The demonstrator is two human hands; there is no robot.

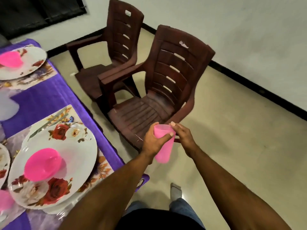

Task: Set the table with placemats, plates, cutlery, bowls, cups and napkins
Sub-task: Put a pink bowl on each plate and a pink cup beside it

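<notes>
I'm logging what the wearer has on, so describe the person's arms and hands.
Both forearms are bare, with no sleeves in view. The left hand and right hand wear no gloves, and no rings, watch or bracelets show. Fingernails are short and unpainted.

1 cam on my head, looking fwd and down, close over my arms; surface [49,97] at left, floor [232,130] at right.
</notes>
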